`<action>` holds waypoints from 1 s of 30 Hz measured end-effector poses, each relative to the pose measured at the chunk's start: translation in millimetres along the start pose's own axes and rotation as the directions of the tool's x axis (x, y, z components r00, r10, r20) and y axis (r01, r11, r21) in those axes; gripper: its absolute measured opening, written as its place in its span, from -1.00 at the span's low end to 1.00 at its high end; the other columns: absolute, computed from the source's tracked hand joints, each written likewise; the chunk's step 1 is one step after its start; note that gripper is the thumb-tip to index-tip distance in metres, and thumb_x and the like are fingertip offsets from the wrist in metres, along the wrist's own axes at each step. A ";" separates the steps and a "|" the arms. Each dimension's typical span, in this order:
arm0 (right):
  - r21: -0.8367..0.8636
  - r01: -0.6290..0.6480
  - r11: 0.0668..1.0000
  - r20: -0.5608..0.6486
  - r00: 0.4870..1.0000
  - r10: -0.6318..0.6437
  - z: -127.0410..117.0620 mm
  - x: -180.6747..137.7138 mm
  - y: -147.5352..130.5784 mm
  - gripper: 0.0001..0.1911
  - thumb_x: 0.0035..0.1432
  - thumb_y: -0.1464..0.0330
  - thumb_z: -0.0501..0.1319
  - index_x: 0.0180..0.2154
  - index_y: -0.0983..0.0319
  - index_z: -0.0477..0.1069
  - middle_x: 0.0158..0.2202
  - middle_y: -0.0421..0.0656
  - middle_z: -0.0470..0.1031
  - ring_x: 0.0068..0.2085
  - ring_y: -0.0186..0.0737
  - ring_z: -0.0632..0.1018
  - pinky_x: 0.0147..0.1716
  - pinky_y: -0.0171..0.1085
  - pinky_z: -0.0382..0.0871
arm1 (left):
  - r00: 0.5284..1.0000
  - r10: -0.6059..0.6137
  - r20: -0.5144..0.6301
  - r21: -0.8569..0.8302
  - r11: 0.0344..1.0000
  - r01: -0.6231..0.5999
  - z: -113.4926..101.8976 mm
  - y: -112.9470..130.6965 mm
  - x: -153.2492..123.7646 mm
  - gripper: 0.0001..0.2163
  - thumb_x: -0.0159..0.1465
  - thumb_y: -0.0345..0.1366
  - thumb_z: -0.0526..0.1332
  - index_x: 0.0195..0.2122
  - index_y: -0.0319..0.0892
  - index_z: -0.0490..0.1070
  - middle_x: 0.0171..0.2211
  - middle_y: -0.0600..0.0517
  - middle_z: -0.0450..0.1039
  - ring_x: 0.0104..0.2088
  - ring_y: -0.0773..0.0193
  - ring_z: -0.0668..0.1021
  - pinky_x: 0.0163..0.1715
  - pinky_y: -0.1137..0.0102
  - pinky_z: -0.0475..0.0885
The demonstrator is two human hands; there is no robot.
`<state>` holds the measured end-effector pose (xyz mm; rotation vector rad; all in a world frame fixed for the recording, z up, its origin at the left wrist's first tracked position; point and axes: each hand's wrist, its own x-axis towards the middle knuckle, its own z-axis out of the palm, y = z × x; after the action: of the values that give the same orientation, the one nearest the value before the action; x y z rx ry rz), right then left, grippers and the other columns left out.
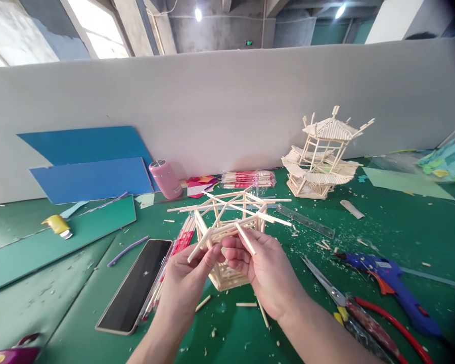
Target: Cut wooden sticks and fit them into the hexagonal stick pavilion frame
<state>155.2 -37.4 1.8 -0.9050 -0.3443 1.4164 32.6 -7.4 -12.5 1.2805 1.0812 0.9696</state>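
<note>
A small open frame of thin wooden sticks (231,283) stands on the green table in front of me, with long sticks jutting out past its top. My left hand (185,270) pinches its near left corner, beside a stick that slants toward me. My right hand (271,265) grips the near right side, its fingers curled under another slanting stick (246,239). The fingertips of both hands almost meet at the front edge. Whether they pinch a smaller piece there is hidden. Short loose sticks (246,305) lie below the hands.
A finished-looking stick pavilion (331,130) stands back right. Right lie a ruler (307,221), scissors (326,280) and a blue glue gun (390,278). Left are a phone (136,288), a yellow cutter (56,225) and blue boards (94,179). A pink jar (166,179) and packed sticks (248,178) are behind.
</note>
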 end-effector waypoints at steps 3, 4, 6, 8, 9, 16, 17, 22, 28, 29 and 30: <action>0.002 -0.008 1.000 -0.005 1.000 0.008 0.2 -0.7 -0.6 -0.75 -0.01 0.22 0.27 -0.45 0.32 0.51 -0.54 -0.15 0.54 -0.55 -0.43 0.50 -0.53 -0.45 0.41 | 1.000 -0.011 -0.006 -0.003 1.000 0.011 -0.1 0.3 -0.2 -0.79 0.05 -0.25 0.31 -0.29 -0.21 0.56 -0.36 -0.04 0.60 -0.30 0.12 0.57 -0.36 0.40 0.45; 0.003 -0.008 1.000 -0.005 1.000 0.008 0.2 -0.8 -0.8 -0.75 -0.02 0.23 0.28 -0.45 0.32 0.50 -0.54 -0.15 0.54 -0.55 -0.43 0.50 -0.53 -0.46 0.41 | 1.000 -0.013 -0.009 -0.007 1.000 0.013 0.0 0.5 -0.3 -0.79 0.05 -0.25 0.32 -0.29 -0.21 0.56 -0.36 -0.04 0.60 -0.30 0.12 0.56 -0.37 0.40 0.45; 0.006 -0.009 1.000 -0.003 1.000 0.009 0.1 -0.6 -1.0 -0.76 -0.02 0.24 0.28 -0.45 0.32 0.50 -0.54 -0.15 0.54 -0.55 -0.43 0.50 -0.53 -0.46 0.41 | 1.000 -0.018 -0.016 -0.014 1.000 0.018 0.1 0.5 -0.4 -0.78 0.04 -0.25 0.32 -0.30 -0.21 0.57 -0.36 -0.04 0.60 -0.29 0.11 0.56 -0.36 0.41 0.45; 0.013 -0.010 1.000 0.001 1.000 0.010 -0.5 -0.5 -0.7 -0.78 -0.01 0.25 0.28 -0.46 0.32 0.49 -0.53 -0.14 0.55 -0.55 -0.44 0.50 -0.53 -0.46 0.41 | 0.999 -0.031 -0.012 -0.026 0.999 0.031 -0.1 0.3 -0.4 -0.78 0.04 -0.26 0.33 -0.29 -0.21 0.57 -0.36 -0.04 0.60 -0.28 0.11 0.56 -0.34 0.40 0.46; 0.016 -0.010 1.000 0.003 1.000 0.010 -0.8 -0.5 -0.4 -0.78 0.00 0.26 0.27 -0.46 0.32 0.49 -0.52 -0.14 0.55 -0.55 -0.44 0.50 -0.53 -0.46 0.41 | 0.999 -0.039 -0.007 -0.032 0.999 0.038 -0.5 0.1 -0.4 -0.79 0.04 -0.26 0.33 -0.29 -0.20 0.57 -0.36 -0.03 0.60 -0.27 0.11 0.56 -0.33 0.40 0.46; 0.024 -0.008 1.000 0.007 1.000 0.008 -2.6 -0.9 1.9 -0.78 -0.01 0.25 0.28 -0.45 0.31 0.50 -0.49 -0.13 0.57 -0.54 -0.45 0.51 -0.52 -0.47 0.40 | 0.999 -0.024 0.023 -0.027 0.999 0.024 -1.9 -0.2 -0.1 -0.78 0.06 -0.26 0.31 -0.27 -0.20 0.56 -0.32 -0.04 0.60 -0.24 0.09 0.56 -0.33 0.39 0.45; 0.022 -0.006 1.000 0.011 1.000 0.006 -2.7 -0.7 2.1 -0.78 -0.01 0.25 0.28 -0.45 0.31 0.50 -0.48 -0.13 0.57 -0.54 -0.44 0.51 -0.52 -0.46 0.40 | 1.000 -0.020 0.022 -0.026 0.999 0.021 -1.4 0.1 -0.1 -0.78 0.06 -0.26 0.31 -0.27 -0.20 0.56 -0.32 -0.05 0.60 -0.24 0.08 0.56 -0.33 0.38 0.45; 0.021 -0.017 1.000 0.011 1.000 0.016 -3.6 0.0 2.4 -0.78 0.00 0.25 0.27 -0.43 0.31 0.49 -0.47 -0.13 0.56 -0.54 -0.44 0.51 -0.52 -0.46 0.39 | 1.000 -0.014 -0.011 -0.034 0.999 0.014 1.2 2.1 -0.9 -0.78 0.02 -0.24 0.33 -0.33 -0.23 0.57 -0.35 -0.07 0.60 -0.28 0.05 0.56 -0.37 0.37 0.46; 0.032 -0.022 0.999 0.012 1.000 0.022 -3.8 0.5 2.9 -0.77 -0.01 0.24 0.28 -0.43 0.31 0.50 -0.49 -0.14 0.56 -0.55 -0.45 0.50 -0.50 -0.46 0.40 | 1.000 -0.020 0.009 -0.015 1.000 0.020 -1.2 1.1 -1.7 -0.80 0.06 -0.26 0.31 -0.30 -0.22 0.56 -0.35 -0.05 0.60 -0.29 0.10 0.56 -0.35 0.40 0.44; 0.031 -0.023 0.999 0.011 1.000 0.023 -3.8 0.5 3.2 -0.77 0.00 0.25 0.27 -0.43 0.31 0.50 -0.49 -0.14 0.56 -0.55 -0.46 0.50 -0.50 -0.46 0.40 | 1.000 -0.022 0.013 -0.018 1.000 0.023 -1.4 0.9 -1.5 -0.80 0.06 -0.26 0.31 -0.29 -0.21 0.56 -0.34 -0.05 0.60 -0.28 0.10 0.56 -0.34 0.40 0.44; 0.030 -0.025 0.999 0.011 1.000 0.025 -3.8 0.4 3.5 -0.78 0.00 0.25 0.27 -0.42 0.31 0.50 -0.49 -0.14 0.56 -0.55 -0.46 0.50 -0.50 -0.46 0.40 | 1.000 -0.024 0.020 -0.024 0.999 0.025 -1.5 0.7 -1.3 -0.80 0.07 -0.26 0.31 -0.29 -0.21 0.56 -0.32 -0.05 0.60 -0.25 0.09 0.55 -0.34 0.41 0.43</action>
<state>155.5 -38.6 -3.2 -0.8801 -0.3193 1.4457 30.9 -8.2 -11.6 1.2521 1.0647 0.9473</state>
